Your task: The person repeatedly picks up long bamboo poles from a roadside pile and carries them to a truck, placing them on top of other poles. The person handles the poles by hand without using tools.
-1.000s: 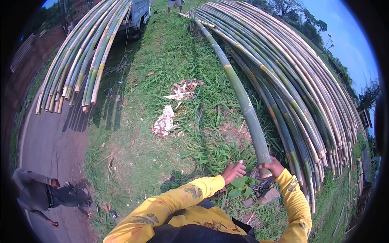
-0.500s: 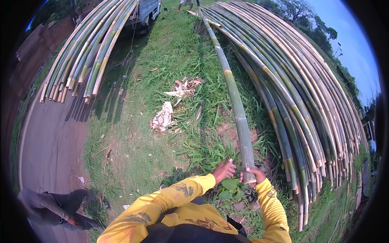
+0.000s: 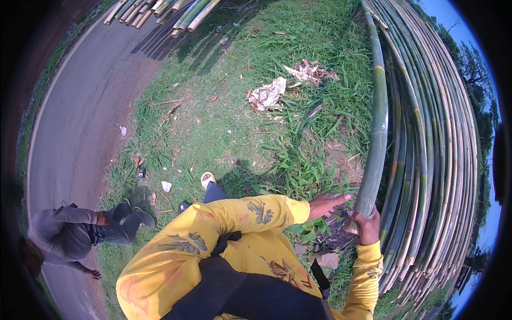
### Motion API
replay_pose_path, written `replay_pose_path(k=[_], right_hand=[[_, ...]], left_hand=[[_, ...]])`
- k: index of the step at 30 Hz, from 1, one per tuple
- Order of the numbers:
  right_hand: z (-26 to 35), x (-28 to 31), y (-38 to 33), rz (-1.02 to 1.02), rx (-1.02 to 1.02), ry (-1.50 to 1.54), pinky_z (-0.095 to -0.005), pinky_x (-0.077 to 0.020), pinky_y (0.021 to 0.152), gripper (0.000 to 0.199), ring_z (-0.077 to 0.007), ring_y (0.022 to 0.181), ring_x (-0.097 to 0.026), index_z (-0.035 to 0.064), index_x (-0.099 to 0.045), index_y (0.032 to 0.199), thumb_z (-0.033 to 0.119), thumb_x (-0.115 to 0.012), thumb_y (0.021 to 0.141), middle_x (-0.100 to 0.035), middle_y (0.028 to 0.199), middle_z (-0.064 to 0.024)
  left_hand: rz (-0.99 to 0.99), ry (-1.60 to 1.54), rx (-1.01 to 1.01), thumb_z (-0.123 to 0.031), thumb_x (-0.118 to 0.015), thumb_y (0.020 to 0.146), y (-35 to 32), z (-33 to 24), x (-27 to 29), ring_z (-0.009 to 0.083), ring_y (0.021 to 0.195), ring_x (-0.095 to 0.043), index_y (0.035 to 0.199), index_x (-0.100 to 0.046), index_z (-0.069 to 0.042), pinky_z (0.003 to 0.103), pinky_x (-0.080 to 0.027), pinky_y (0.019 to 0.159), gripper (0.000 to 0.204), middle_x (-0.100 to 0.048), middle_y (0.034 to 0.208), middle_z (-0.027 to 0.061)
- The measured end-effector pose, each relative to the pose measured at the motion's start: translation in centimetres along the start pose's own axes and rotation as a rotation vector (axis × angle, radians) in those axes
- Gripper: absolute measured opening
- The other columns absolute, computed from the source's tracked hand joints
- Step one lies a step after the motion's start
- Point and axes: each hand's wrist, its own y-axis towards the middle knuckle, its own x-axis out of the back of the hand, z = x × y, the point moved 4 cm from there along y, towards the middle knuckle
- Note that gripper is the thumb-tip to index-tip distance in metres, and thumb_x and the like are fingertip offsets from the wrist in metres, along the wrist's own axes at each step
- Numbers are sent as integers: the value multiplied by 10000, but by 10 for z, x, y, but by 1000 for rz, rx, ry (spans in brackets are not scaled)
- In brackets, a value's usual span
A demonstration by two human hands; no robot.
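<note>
A long green bamboo pole [image 3: 376,122] runs from the top of the view down to my hands. My right hand [image 3: 367,224] is shut around its cut lower end. My left hand [image 3: 326,204] reaches out flat with fingers apart, just left of that end and over low green leaves [image 3: 309,229]; whether it touches the pole is unclear. Both my arms wear yellow sleeves. The pole lies along the left edge of a big stack of bamboo poles [image 3: 437,160].
Grass with scattered dry husks and white litter [image 3: 269,93] spreads ahead. A paved road [image 3: 80,117] curves on the left, with another bamboo pile [image 3: 160,10] at its far end. A person in grey [image 3: 74,234] crouches at the road's edge to my lower left.
My view has swung left and down, so the pole and stack now sit further right. My right hand has stayed on the pole's end; my left hand has come off it and spread.
</note>
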Motion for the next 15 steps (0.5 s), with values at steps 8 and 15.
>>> replay_pose_path(k=[8,15], right_hand=[[75,-158,11,178,54,256,-310,-535,747,311,-177,879,-644,2,-547,1143,110,-648,870,-633,972,-71],[127,-304,31,112,65,291,-323,-560,701,402,-195,887,-633,9,-443,1204,111,-647,873,-598,1024,-93]], left_hand=[[99,37,-420,-579,-441,964,-107,-133,41,209,1221,-482,1357,-440,0,343,-346,1065,700,-535,1270,138],[138,30,-346,-597,-453,951,-187,-209,146,163,1150,-539,1325,-498,-30,300,-403,1004,681,-571,1241,110]])
